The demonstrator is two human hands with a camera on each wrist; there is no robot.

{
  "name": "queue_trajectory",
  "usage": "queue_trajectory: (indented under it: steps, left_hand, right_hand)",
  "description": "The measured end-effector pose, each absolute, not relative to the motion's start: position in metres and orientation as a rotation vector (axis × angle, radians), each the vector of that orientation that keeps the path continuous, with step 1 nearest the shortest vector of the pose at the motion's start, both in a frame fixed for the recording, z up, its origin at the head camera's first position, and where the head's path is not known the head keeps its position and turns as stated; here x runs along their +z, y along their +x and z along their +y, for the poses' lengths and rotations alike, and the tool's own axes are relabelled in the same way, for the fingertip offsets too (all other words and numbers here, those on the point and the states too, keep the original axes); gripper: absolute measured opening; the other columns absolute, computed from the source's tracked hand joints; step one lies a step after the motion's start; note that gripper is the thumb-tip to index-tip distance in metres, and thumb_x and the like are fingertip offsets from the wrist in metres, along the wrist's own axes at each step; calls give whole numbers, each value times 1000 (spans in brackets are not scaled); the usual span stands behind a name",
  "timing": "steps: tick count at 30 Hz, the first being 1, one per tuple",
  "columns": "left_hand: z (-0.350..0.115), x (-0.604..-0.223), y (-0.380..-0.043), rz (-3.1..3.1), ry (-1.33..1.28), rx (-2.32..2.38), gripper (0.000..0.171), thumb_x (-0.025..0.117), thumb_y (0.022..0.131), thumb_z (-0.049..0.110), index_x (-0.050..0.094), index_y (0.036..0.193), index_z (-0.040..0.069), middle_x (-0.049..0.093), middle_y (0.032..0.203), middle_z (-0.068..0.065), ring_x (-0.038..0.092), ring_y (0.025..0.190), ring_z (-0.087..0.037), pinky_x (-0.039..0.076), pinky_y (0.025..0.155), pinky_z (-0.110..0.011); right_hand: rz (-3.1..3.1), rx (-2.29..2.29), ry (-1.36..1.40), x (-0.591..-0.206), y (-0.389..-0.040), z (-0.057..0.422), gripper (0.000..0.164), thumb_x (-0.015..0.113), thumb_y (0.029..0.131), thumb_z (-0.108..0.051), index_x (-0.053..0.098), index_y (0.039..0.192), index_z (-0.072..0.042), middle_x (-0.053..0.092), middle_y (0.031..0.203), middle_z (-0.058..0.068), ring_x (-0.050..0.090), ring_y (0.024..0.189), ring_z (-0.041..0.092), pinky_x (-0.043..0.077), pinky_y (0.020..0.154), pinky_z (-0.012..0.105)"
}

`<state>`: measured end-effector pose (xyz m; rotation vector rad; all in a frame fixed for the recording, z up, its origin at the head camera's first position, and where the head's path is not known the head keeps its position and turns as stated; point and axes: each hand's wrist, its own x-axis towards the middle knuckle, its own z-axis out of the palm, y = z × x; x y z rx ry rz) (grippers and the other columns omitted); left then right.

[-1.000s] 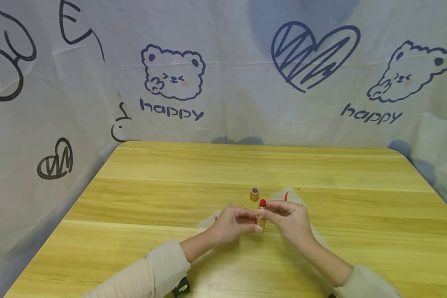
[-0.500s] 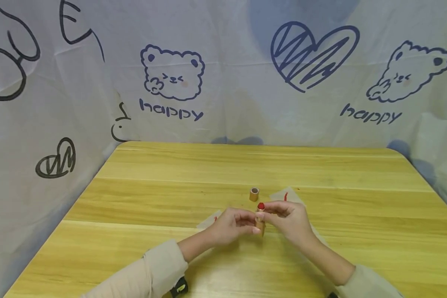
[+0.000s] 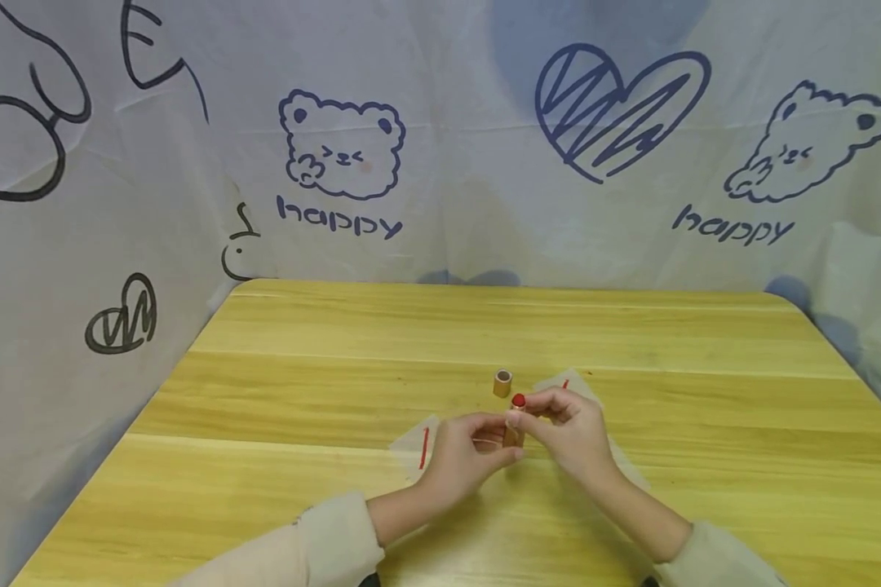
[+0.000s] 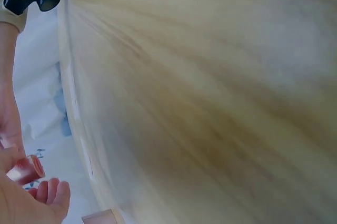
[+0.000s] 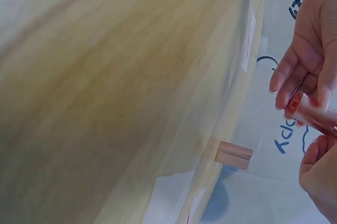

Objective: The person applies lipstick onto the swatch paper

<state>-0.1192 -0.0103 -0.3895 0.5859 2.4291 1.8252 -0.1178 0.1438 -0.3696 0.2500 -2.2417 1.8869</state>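
An uncapped lipstick (image 3: 515, 434) stands roughly upright between both hands above the table, its red bullet pointing up. My left hand (image 3: 457, 456) holds its lower tube between thumb and fingers. Higher up, near the collar, my right hand (image 3: 576, 436) pinches it between thumb and fingers. In the right wrist view, the lipstick's tube (image 5: 314, 116) shows its bottom end between both hands. Just behind the hands, the lipstick cap (image 3: 502, 384) stands on the table with its hollow end up.
A pale paper slip (image 3: 405, 447) with a red stroke lies left of my left hand. Another paper slip (image 3: 589, 389) with a red stroke lies partly under my right hand. The wooden table (image 3: 301, 391) meets a printed cloth backdrop (image 3: 462, 187) behind it.
The left hand has shifted and turned slightly round the tube, uncovering more of the left paper's red stroke. The lipstick dipped slightly and came back up. The cap stays put.
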Motion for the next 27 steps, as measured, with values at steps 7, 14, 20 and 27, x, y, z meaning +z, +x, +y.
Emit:
queue_trajectory:
  steps: [7,14,20,27]
  left_hand:
    - [-2,-392,-118,2483,540,1853,31,76,73,4,66,100,-8,69,89,-19,68,79,-25,54,67,-15]
    - [0,-389,-116,2461,507,1916,28,78,72,4,66,95,-7,68,85,-18,67,75,-24,53,65,-13]
    - [-1,-387,-116,2434,532,1908,23,76,74,4,67,92,-8,69,86,-20,68,78,-27,54,67,-15]
    - [-3,-392,-121,2373,572,1844,22,73,76,1,66,95,-9,69,92,-21,69,83,-28,55,70,-16]
  right_hand:
    - [-2226,1906,233,-371,-118,142,12,73,74,3,65,84,2,66,81,0,61,72,4,52,72,16]
    - [-2225,1887,252,-372,-119,142,18,72,75,4,64,90,11,63,77,-17,60,72,2,52,72,15]
    - [-2235,1867,243,-371,-118,143,19,73,75,1,65,90,10,63,76,-17,60,72,1,51,73,15]
    - [-2247,1854,260,-370,-116,145,18,73,75,1,66,90,10,64,77,-16,60,73,1,52,74,15]
